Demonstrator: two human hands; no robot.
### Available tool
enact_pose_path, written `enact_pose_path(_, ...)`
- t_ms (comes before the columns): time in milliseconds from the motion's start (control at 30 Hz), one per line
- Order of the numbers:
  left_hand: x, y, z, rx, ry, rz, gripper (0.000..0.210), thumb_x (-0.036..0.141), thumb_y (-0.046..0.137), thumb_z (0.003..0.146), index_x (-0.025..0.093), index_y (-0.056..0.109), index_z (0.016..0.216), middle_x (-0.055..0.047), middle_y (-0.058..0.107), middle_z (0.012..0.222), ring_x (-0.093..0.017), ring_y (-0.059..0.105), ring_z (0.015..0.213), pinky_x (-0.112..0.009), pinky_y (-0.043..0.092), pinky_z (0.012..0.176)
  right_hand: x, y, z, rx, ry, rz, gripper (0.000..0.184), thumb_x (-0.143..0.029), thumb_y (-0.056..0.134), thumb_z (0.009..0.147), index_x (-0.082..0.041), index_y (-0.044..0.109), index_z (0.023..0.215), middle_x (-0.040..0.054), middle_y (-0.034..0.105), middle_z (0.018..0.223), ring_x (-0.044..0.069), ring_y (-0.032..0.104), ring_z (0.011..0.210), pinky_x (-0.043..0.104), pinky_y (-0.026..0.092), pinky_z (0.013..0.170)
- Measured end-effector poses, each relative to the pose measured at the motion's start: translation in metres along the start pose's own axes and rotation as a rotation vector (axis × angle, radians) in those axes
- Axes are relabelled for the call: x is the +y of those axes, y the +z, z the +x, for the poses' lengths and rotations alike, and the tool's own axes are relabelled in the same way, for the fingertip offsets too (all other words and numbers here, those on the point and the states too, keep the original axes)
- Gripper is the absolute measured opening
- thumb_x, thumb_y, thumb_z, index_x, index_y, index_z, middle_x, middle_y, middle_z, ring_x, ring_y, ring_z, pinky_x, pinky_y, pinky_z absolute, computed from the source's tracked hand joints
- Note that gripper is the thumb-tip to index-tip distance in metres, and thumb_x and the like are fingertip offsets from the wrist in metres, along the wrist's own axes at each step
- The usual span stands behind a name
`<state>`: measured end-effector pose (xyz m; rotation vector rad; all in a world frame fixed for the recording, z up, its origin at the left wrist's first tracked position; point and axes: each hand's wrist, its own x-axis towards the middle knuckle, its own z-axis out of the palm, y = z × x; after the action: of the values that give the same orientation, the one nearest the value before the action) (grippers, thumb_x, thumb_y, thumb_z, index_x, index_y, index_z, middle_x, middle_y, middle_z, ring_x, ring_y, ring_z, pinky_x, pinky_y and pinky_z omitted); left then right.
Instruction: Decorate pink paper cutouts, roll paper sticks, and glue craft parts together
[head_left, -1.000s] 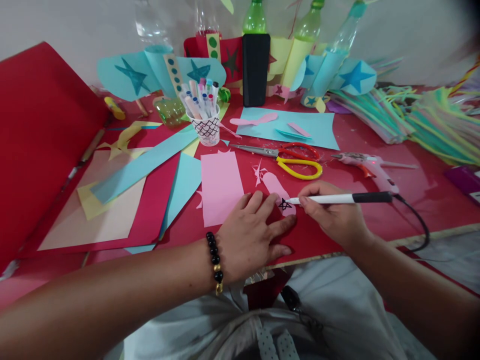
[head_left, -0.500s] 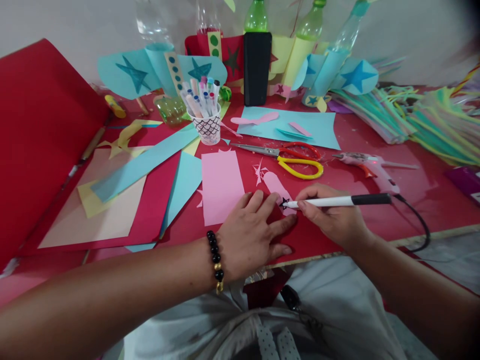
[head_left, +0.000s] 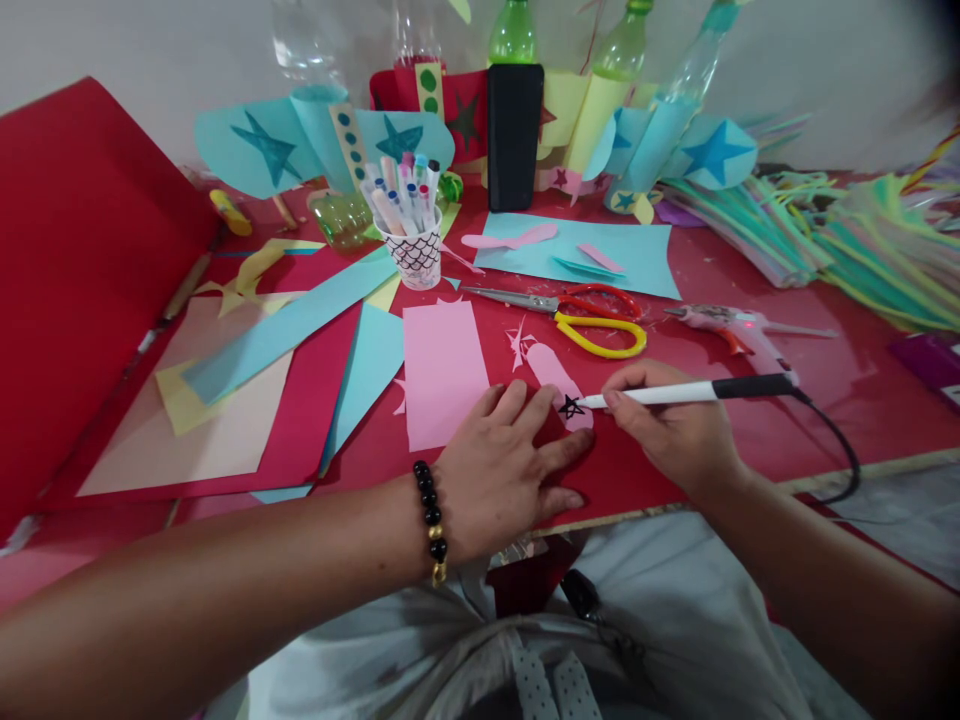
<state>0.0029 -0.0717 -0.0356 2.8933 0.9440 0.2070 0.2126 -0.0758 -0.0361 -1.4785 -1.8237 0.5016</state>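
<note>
My right hand (head_left: 671, 425) pinches a white marker with a black end (head_left: 682, 391), its tip at a small black star (head_left: 571, 406) drawn on a rounded pink paper strip (head_left: 550, 368). Spread flat, my left hand (head_left: 510, 460) presses on the lower part of that strip, fingers apart around the star. A pink paper rectangle (head_left: 445, 375) lies just beyond the left fingertips. Scissors (head_left: 570, 310) with one red and one yellow handle rest above the strip. Thin pink offcuts (head_left: 517, 343) lie near its top end.
A paper cup (head_left: 417, 262) of markers stands behind the pink rectangle. To the right lies a glue gun (head_left: 750, 335) with its cord near my right wrist. Paper sheets (head_left: 187, 420) pile up at left. Paper-winged bottles (head_left: 319, 130) and a black phone (head_left: 514, 138) stand at the back.
The marker and my right hand have shifted slightly to the right. More of the black star's lines now show. My left hand has stayed in place.
</note>
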Motion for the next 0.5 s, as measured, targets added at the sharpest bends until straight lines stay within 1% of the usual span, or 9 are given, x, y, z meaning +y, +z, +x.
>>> enact_pose_path(67, 0.0002, -0.0005, 0.0001, -0.004, 0.001, 0.005, 0.057, 0.061, 0.032, 0.088, 0.034, 0.041, 0.136, -0.008, 0.035, 0.141, -0.030, 0.032, 0.125, -0.046, 0.028, 0.102, 0.0002, -0.0003, 0.0001, 0.015, -0.004, 0.001, 0.006, -0.021, 0.056, 0.082, -0.023, 0.058, 0.076, -0.0016, 0.060, 0.068, 0.014, 0.054, 0.059, 0.026, 0.044, 0.056)
enact_pose_path(200, 0.0003, -0.0016, -0.0001, -0.013, -0.001, 0.003, 0.057, 0.061, 0.030, 0.088, 0.033, 0.041, 0.136, -0.008, 0.035, 0.142, -0.030, 0.032, 0.124, -0.046, 0.027, 0.103, 0.0007, -0.0009, -0.0001, -0.024, -0.031, -0.008, 0.005, -0.021, 0.056, 0.082, -0.023, 0.059, 0.079, -0.0009, 0.062, 0.072, 0.014, 0.056, 0.063, 0.026, 0.044, 0.058)
enact_pose_path(367, 0.0000, -0.0012, -0.0008, -0.013, 0.000, 0.006, 0.056, 0.061, 0.030, 0.088, 0.034, 0.040, 0.137, -0.009, 0.035, 0.141, -0.030, 0.032, 0.125, -0.046, 0.027, 0.102, 0.0020, 0.0000, -0.0002, 0.019, 0.014, -0.003, 0.006, -0.022, 0.057, 0.082, -0.022, 0.059, 0.077, -0.0014, 0.060, 0.066, 0.012, 0.053, 0.057, 0.025, 0.042, 0.053)
enact_pose_path(500, 0.0000, -0.0006, -0.0005, -0.003, 0.005, 0.009, 0.057, 0.061, 0.032, 0.088, 0.034, 0.041, 0.137, -0.009, 0.036, 0.141, -0.030, 0.032, 0.124, -0.046, 0.027, 0.102, 0.0006, 0.0011, 0.0009, 0.002, 0.007, 0.012, 0.004, -0.023, 0.057, 0.082, -0.022, 0.059, 0.079, -0.0010, 0.061, 0.069, 0.013, 0.055, 0.059, 0.025, 0.043, 0.054)
